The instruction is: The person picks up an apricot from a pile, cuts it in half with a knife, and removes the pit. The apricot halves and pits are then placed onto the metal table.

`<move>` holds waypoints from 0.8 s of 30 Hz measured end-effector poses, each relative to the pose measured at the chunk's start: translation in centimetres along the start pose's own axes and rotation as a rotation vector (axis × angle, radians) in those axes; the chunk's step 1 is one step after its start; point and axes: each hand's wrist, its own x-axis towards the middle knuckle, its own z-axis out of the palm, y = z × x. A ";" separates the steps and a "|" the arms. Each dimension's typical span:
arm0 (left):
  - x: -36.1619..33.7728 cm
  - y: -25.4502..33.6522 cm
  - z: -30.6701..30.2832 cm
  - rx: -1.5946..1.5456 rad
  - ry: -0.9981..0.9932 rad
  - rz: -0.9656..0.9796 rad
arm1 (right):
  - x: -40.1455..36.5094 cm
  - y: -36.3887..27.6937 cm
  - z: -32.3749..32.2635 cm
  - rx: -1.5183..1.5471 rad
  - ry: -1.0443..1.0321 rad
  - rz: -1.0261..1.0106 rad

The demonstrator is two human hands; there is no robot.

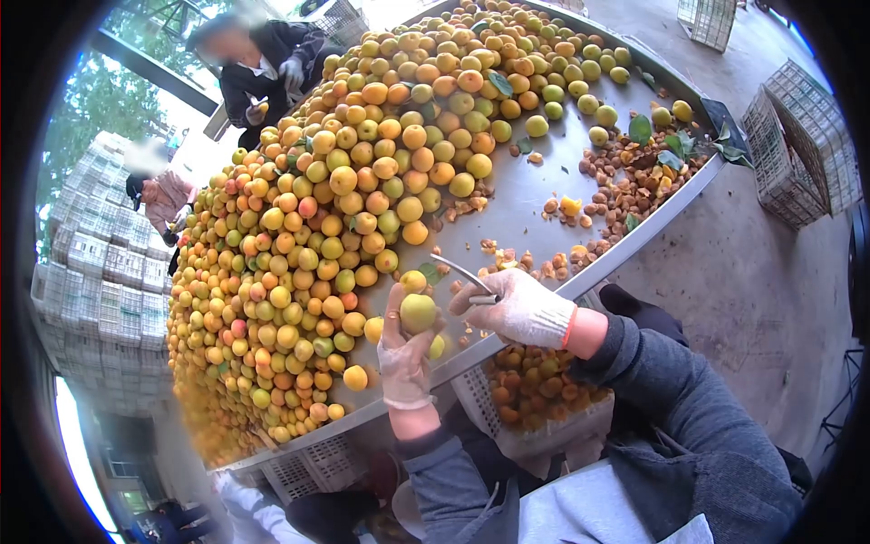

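Observation:
My left hand [407, 364], in a pale glove, is closed around a yellow-green apricot [418, 314] at the near edge of the metal table [517, 195]. My right hand [524, 310], in a white knit glove, grips a thin curved metal tool [464, 272]; its free end points up and left, above the tabletop. The tool and the apricot are a short way apart. Close beyond my hands lie brown pits [634, 172] with bits of orange flesh. A large heap of yellow and orange apricots [335, 181] covers the table's left and far side.
Below the table edge, a crate [478, 399] holds halved apricots [544, 385]. Plastic crates [797, 145] stand on the floor at right, and white crates [109, 263] are stacked at left. Two people [272, 68] work across the heap; another person's sleeve [249, 503] shows at bottom left.

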 end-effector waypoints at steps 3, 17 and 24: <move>-0.4 0.4 -0.3 -0.372 -0.155 0.004 | 1.2 2.1 0.6 -0.185 -0.006 -0.128; -0.9 0.4 -0.5 -0.641 -0.155 0.018 | 1.5 3.1 4.1 -0.392 0.042 -0.242; -1.2 0.6 0.1 -0.592 -0.214 0.087 | 1.6 3.5 4.4 -0.382 0.047 -0.244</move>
